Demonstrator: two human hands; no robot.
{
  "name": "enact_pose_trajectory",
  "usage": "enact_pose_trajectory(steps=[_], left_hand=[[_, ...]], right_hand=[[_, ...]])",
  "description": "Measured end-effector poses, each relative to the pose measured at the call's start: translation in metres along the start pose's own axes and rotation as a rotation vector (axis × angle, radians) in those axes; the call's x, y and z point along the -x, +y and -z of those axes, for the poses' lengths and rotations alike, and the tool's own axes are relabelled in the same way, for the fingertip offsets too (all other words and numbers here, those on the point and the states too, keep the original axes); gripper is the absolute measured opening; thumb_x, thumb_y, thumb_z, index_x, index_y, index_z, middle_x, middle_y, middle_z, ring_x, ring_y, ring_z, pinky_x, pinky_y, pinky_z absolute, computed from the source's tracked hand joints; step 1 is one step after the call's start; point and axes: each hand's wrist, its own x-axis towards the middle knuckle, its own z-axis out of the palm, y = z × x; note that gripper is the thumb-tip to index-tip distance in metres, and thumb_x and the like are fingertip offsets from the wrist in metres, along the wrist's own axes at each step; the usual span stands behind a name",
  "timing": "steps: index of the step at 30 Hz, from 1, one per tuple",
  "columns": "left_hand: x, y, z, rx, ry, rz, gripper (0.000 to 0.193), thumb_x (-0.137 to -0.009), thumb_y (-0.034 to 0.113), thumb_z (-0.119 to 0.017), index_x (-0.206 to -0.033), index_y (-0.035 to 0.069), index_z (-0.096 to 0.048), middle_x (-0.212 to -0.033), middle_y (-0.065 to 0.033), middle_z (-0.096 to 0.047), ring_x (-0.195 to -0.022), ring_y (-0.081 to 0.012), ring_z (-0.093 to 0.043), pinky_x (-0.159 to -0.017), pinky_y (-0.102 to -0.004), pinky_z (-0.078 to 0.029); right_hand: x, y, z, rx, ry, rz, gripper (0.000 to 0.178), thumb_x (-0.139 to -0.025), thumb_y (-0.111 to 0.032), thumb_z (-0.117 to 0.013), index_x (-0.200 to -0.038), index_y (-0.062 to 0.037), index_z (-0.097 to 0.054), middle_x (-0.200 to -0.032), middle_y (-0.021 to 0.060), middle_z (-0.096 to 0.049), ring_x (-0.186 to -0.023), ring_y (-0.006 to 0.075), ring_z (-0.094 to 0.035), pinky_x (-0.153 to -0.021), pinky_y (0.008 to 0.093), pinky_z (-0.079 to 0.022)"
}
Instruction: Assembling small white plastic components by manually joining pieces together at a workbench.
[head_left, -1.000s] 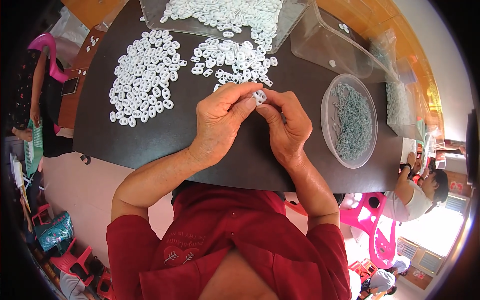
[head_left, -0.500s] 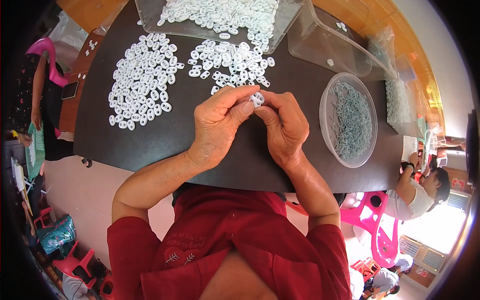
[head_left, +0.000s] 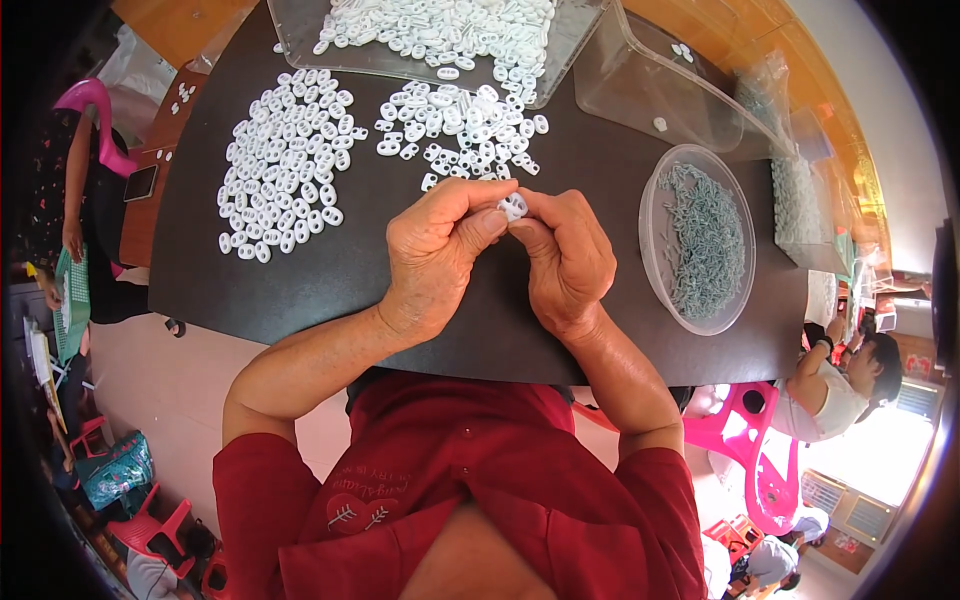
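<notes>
Head view: small white plastic piece [head_left: 513, 207] pinched between both hands at table centre, just above the dark tabletop [head_left: 330, 285]. Left hand [head_left: 438, 255] has thumb and fingertips closed on it from 9 o'clock; right hand [head_left: 568, 262] fingers closed on it from 3 o'clock. Hands touching at the fingertips. Loose pile of white pieces [head_left: 460, 130] just beyond at 12 o'clock, flatter spread of the same pieces [head_left: 285, 160] at 10 o'clock. Clear round tub of grey metal bits [head_left: 700, 240] at 3 o'clock, apart from the hands. Clear tray [head_left: 310, 40] of more white pieces at the far edge.
</notes>
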Motion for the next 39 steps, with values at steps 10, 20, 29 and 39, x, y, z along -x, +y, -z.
enact_pose_trajectory(steps=[10,20,29,39], left_hand=[[-0.003,0.003,0.0,-0.037,-0.009,-0.028,0.025,-0.087,0.005,-0.058,-0.112,0.0,-0.06,-0.085,-0.0016,-0.056,-0.074,-0.0075,-0.052,-0.068,-0.0189,-0.044],[-0.002,0.0,0.003,-0.03,-0.009,-0.028,0.023,-0.087,0.004,-0.058,-0.11,0.0,-0.062,-0.089,-0.0035,-0.058,-0.074,-0.008,-0.053,-0.068,-0.0192,-0.045],[0.001,-0.002,0.0,-0.111,0.014,-0.073,0.022,-0.088,0.006,-0.058,-0.109,-0.001,-0.061,-0.089,-0.0031,-0.058,-0.073,-0.0075,-0.052,-0.066,-0.0193,-0.045],[0.002,-0.011,-0.003,-0.187,0.026,-0.171,0.02,-0.09,0.008,-0.055,-0.107,-0.001,-0.06,-0.089,-0.0022,-0.056,-0.073,-0.0065,-0.05,-0.066,-0.019,-0.044]], right_hand=[[-0.002,-0.003,0.0,-0.067,-0.007,-0.064,0.023,-0.073,0.005,-0.066,-0.095,0.0018,-0.059,-0.079,0.0085,-0.061,-0.065,0.019,-0.052,-0.056,0.028,-0.044],[-0.001,-0.005,-0.002,-0.051,0.012,-0.044,0.023,-0.071,0.005,-0.067,-0.094,0.003,-0.06,-0.075,0.0086,-0.059,-0.062,0.0187,-0.051,-0.054,0.0277,-0.042],[0.0,-0.003,-0.002,0.001,0.015,-0.01,0.024,-0.071,0.004,-0.067,-0.093,0.0032,-0.06,-0.072,0.0082,-0.058,-0.059,0.0188,-0.051,-0.052,0.0281,-0.041],[0.002,-0.005,-0.008,0.063,0.068,0.056,0.021,-0.073,0.004,-0.066,-0.092,0.0032,-0.059,-0.069,0.0081,-0.058,-0.057,0.0197,-0.051,-0.049,0.0288,-0.04]])
